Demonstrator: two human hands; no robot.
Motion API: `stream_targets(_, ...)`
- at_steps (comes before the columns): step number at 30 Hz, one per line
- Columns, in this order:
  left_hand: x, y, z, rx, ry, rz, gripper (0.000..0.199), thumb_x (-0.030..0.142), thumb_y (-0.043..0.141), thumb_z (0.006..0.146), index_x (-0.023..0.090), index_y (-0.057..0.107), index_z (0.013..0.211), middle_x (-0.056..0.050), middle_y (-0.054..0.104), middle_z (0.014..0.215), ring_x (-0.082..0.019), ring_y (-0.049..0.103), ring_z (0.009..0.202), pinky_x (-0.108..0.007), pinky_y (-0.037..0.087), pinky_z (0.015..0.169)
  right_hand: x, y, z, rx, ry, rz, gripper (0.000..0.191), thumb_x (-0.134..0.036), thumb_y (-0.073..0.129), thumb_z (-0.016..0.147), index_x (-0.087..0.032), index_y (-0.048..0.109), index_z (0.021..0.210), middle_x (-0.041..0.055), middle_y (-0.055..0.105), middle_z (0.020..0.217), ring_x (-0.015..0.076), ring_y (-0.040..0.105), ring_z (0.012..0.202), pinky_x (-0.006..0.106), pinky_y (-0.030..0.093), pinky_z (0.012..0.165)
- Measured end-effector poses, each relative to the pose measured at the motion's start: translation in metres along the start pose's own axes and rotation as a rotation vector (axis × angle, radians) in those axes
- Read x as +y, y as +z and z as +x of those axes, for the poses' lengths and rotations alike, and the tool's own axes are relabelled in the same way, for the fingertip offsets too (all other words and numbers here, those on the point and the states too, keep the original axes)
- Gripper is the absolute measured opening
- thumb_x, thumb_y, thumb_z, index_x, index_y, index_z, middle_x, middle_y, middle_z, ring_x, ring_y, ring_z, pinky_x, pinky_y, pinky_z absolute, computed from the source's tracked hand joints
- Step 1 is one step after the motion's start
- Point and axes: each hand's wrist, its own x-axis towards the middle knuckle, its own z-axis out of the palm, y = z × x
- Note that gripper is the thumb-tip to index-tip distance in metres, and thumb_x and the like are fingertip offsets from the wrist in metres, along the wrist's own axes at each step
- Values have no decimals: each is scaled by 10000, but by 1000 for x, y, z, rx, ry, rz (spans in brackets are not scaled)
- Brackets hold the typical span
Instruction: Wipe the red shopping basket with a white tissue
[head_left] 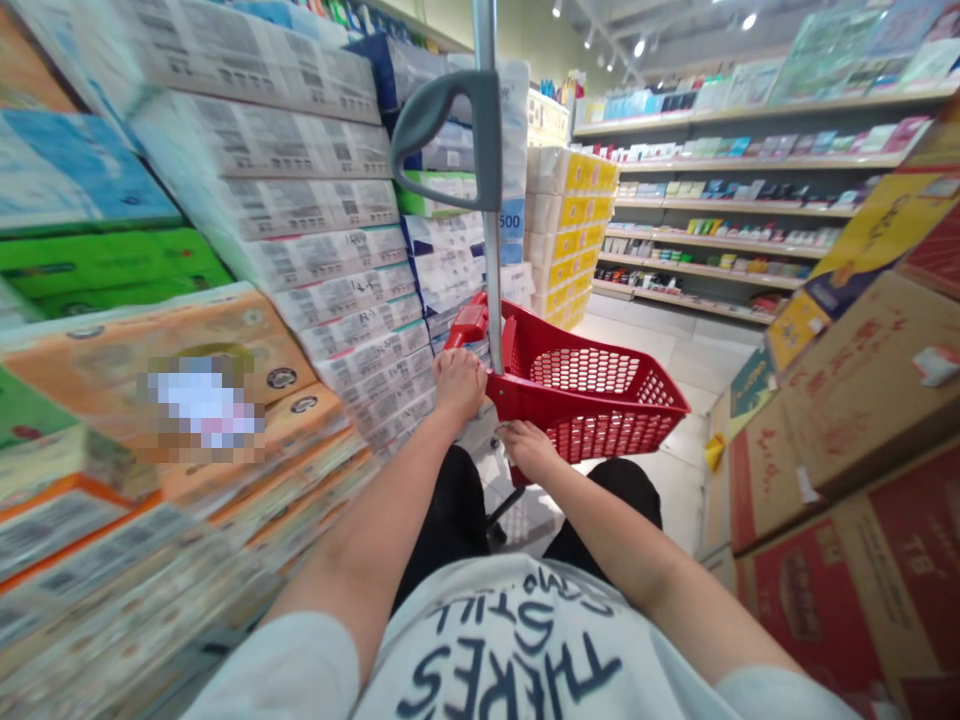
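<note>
A red rolling shopping basket [600, 390] with perforated walls stands tilted in front of me, its inside showing no goods. My left hand [459, 385] is closed at its near left corner, just below a red handle part [469, 322]. Lower down, my right hand [529, 450] grips the near end of the basket, fingers curled and partly hidden. Beside my left hand a metal pole [493, 290] rises, carrying a grey loop handle [487, 140]. A small dark wheel [496, 535] shows beneath, between my knees.
Tall stacks of packaged tissue [315, 190] line the left side, with orange packs [292, 378] closer to me. Cardboard cartons [870, 370] crowd the right. Beyond the basket lie a pale tiled floor [645, 325] and shelves of small goods [750, 165].
</note>
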Motion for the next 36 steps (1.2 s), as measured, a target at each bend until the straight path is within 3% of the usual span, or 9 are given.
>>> stream_targets(3, -1, 1, 1, 5, 12, 21, 239, 267, 405, 916, 171, 623, 917, -125, 605, 1022, -311, 459, 1092, -473, 305, 998, 3, -4, -3, -9, 2, -8, 172, -199, 536, 947, -175, 705, 927, 43, 639, 1206, 205, 506, 1034, 342, 423, 852)
stream_targets(9, -1, 5, 1, 25, -1, 31, 259, 280, 388, 922, 171, 623, 926, -130, 603, 1054, -317, 451, 1118, -482, 299, 1017, 7, -38, 23, 148, 26, -25, 277, -206, 415, 996, -175, 635, 1160, 49, 581, 1298, 213, 462, 1120, 352, 396, 917)
stream_targets(14, 0, 3, 1, 1, -5, 8, 276, 289, 377, 924, 180, 630, 934, -140, 604, 1067, -325, 451, 1127, -495, 300, 1009, -5, -7, 3, -35, 34, -24, 193, -194, 511, 949, -174, 703, 962, 49, 614, 1264, 218, 500, 1059, 349, 428, 847)
stream_targets(17, 0, 2, 2, -10, -6, 4, 275, 292, 381, 923, 179, 632, 929, -137, 607, 1066, -324, 454, 1129, -491, 298, 1009, -10, 8, -3, -50, 43, -27, 154, -183, 558, 915, -164, 711, 906, 55, 636, 1231, 216, 522, 982, 342, 441, 801)
stream_targets(23, 1, 0, 2, -22, -9, 25, 270, 278, 371, 927, 169, 618, 922, -134, 606, 1049, -309, 462, 1108, -474, 305, 1006, -6, -1, 14, -11, 33, -7, 262, -211, 460, 963, -148, 661, 1119, 85, 498, 1407, 233, 460, 1117, 373, 415, 917)
stream_targets(30, 1, -1, 3, -27, 1, 17, 247, 279, 384, 925, 168, 604, 915, -129, 603, 1045, -308, 463, 1121, -475, 296, 1014, -13, 15, -7, -95, 49, -9, 130, -161, 598, 875, -157, 712, 811, 72, 676, 1121, 201, 523, 924, 340, 425, 800)
stream_targets(32, 1, 0, 3, -7, 10, 33, 238, 280, 390, 922, 176, 603, 904, -125, 606, 1035, -311, 464, 1118, -475, 303, 1007, -12, 8, -2, -74, 53, -17, 128, -168, 591, 884, -157, 710, 839, 68, 669, 1144, 203, 520, 939, 345, 418, 821)
stream_targets(36, -1, 2, 3, 7, 15, 30, 233, 279, 396, 917, 181, 605, 886, -130, 607, 1018, -312, 475, 1097, -478, 315, 997, -4, -21, 18, 40, 63, -23, 244, -216, 454, 975, -167, 669, 1079, 61, 587, 1298, 223, 476, 1071, 374, 389, 899)
